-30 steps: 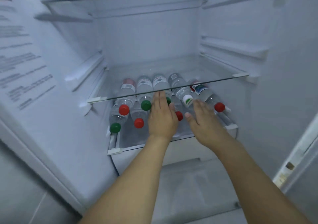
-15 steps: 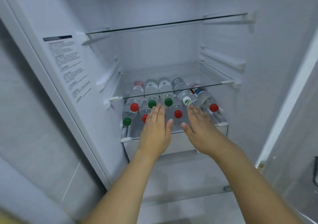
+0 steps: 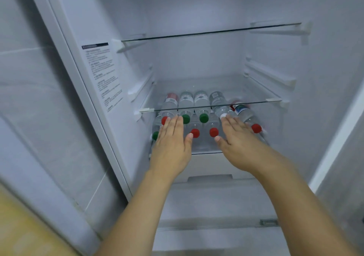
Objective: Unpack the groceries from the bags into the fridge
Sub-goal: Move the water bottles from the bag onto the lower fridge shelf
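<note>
In the middle of the frame, clear plastic water bottles (image 3: pixel 201 106) with red, green and white caps lie on their sides in two stacked rows on the lowest glass shelf (image 3: pixel 206 153) of the open white fridge (image 3: pixel 197 59), caps facing outward, under a second glass shelf (image 3: pixel 256 102). Both hands are flat and empty, fingers straight and together. The left hand (image 3: pixel 171 147) hovers at the left of the stack, its fingertips at a red cap (image 3: pixel 165 120), though contact cannot be confirmed. The right hand (image 3: pixel 237 145) sits at the right, fingers beside the white-capped bottle (image 3: pixel 221 111) and the red-capped bottle with a blue label (image 3: pixel 248 118). No grocery bags are in view. The step looks like squaring up the pile so it holds. To do it well, press both palms gently inward from the two sides at once, keeping the lower row wedged so the round upper bottles settle into the grooves between them. The angled bottles at the right seem the likeliest to roll forward, so steady those last and lift the hands away slowly.
</note>
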Demonstrator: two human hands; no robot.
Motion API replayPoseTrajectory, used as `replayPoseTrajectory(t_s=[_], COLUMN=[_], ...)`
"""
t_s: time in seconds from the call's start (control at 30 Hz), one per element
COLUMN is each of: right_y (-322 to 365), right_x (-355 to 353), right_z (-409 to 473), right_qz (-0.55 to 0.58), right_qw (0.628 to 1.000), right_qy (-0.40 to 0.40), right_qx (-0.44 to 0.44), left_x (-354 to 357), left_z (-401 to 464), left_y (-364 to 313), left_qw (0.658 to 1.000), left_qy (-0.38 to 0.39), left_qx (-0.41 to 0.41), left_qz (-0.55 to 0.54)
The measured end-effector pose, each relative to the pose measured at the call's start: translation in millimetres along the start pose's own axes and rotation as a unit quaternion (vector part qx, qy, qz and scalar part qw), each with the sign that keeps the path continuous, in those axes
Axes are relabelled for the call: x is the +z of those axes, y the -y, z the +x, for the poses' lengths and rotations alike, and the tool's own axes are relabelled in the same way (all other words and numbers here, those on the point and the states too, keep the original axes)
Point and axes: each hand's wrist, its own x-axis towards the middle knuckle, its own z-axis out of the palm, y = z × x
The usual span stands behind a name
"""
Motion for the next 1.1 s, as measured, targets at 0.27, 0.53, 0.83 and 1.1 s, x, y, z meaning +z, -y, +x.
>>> replayPoseTrajectory(t_s=[0.27, 0.53, 0.83, 1.1], right_y=[9, 27, 64, 106], right_x=[-3, 14, 23, 21], right_z=[17, 27, 9, -33], right_qz=[-0.006, -0.01, -0.005, 0.009], right_qw=[0.998, 0.989, 0.974, 0.95], right_qy=[0.039, 0.075, 0.081, 0.11], right_qx=[-0.058, -0.128, -0.209, -0.291], left_x=[-20, -30, -60, -114], left_z=[-9, -36, -85, -152], left_y=[9, 11, 7, -13], left_qw=[0.996, 0.987, 0.981, 0.957], left_qy=[-0.017, -0.008, -0.033, -0.073], left_qx=[-0.067, -0.125, -0.153, -0.227], left_qz=[0.059, 0.098, 0.114, 0.164])
